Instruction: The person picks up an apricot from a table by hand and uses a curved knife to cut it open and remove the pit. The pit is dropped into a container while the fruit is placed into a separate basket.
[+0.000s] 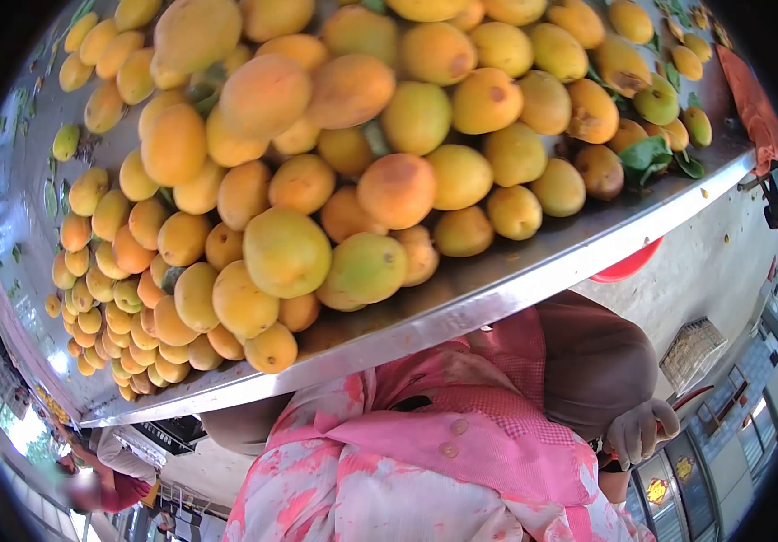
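Note:
My right hand, in a grey glove, is low on the right beside my brown-trousered knee. Its fingers are curled around what looks like a slim tool with red parts; the grip hides its kind. My left hand is out of sight. Above my lap, a big heap of yellow-orange, apricot-like fruits spreads over a metal table. A few fruits are greenish, such as the one near the front edge. Neither hand touches the heap.
Green leaves lie among the fruits at the right. The table's raised metal rim runs between the heap and my pink apron. A red basin stands partly under the rim. Another person is at the far lower left.

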Motion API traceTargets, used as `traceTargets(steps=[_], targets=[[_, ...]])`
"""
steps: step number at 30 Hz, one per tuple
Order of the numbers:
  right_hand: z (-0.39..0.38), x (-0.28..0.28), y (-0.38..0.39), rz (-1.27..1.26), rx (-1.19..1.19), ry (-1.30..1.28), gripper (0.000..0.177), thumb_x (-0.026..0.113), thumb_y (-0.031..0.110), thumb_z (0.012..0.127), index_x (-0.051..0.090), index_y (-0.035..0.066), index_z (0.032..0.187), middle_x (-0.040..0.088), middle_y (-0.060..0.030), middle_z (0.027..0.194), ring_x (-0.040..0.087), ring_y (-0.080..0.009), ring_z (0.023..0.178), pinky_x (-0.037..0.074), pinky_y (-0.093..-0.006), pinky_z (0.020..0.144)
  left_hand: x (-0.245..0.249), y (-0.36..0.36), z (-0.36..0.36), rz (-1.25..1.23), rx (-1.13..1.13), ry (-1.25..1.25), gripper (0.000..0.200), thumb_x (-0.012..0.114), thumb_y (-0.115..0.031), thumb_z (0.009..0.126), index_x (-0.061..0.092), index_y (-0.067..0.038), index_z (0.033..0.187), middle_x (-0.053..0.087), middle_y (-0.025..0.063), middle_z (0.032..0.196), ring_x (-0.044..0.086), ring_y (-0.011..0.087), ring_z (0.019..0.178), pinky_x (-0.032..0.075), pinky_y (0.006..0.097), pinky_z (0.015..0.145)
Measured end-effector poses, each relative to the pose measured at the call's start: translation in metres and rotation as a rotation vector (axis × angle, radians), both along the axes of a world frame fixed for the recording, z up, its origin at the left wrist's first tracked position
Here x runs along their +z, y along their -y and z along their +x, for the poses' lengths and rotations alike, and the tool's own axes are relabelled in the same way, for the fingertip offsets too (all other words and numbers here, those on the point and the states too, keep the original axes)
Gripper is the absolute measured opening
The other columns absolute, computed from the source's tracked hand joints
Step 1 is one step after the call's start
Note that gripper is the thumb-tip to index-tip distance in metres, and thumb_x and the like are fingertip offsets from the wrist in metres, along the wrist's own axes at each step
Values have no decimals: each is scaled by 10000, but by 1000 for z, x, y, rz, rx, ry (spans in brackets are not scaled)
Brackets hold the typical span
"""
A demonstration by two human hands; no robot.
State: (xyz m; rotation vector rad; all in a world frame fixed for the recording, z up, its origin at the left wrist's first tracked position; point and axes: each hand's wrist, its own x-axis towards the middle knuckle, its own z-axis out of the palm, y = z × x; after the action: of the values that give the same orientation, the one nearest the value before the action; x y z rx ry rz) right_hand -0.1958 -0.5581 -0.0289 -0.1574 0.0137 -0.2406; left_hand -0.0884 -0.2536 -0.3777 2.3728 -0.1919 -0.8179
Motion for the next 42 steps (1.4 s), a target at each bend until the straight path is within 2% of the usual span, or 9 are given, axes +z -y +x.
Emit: traceTargets(steps=[8,10,14,16,29,36,42], targets=[[14,3,-8,-60,82,13,151,423,210,1035,522,97,1025,547,-124,614,550,-205,406,563,-393,450,12,-18,-14,31,-74,-97,295,507,-164,895,653,-142,1151,671,175,1122,667,337,1037,533,499,851],[13,7,-16,-56,-21,-63,163,427,228,1041,506,94,989,555,-133,628,560,-201,435,565,-392,462,15,-13,-18,29,-84,-117,293,508,-164,894,653,-142,1147,672,174,1118,668,337,1033,534,498,849],[16,7,-17,-53,-3,-49,151,449,222,1034,508,89,996,550,-125,623,554,-194,424,562,-396,449,19,-3,-17,33,-109,-145,288,509,-166,893,655,-140,1140,674,173,1110,669,336,1027,535,496,845],[19,8,-22,-85,-62,-98,155,415,216,1032,499,91,997,526,-109,627,563,-204,419,575,-379,438,21,-1,-18,44,-132,-162,285,510,-166,893,655,-139,1136,675,173,1106,670,336,1024,535,495,843],[16,2,-4,-53,7,-85,176,422,222,1027,529,84,1009,550,-123,647,592,-216,458,588,-396,469,38,1,-38,160,-285,-298,269,515,-170,890,660,-134,1113,680,168,1079,675,334,1004,539,488,831],[10,0,4,-16,58,-23,145,464,218,1013,529,89,1012,543,-125,645,558,-213,423,566,-410,440,51,4,-1,238,-357,-286,261,517,-172,888,662,-131,1100,683,166,1065,678,333,993,541,484,824],[15,-7,-5,-61,124,103,248,451,283,1040,528,65,1131,535,-108,632,549,-201,403,558,-403,426,91,-31,52,380,-408,-187,254,520,-174,886,664,-128,1089,686,164,1052,680,332,984,542,481,818]])
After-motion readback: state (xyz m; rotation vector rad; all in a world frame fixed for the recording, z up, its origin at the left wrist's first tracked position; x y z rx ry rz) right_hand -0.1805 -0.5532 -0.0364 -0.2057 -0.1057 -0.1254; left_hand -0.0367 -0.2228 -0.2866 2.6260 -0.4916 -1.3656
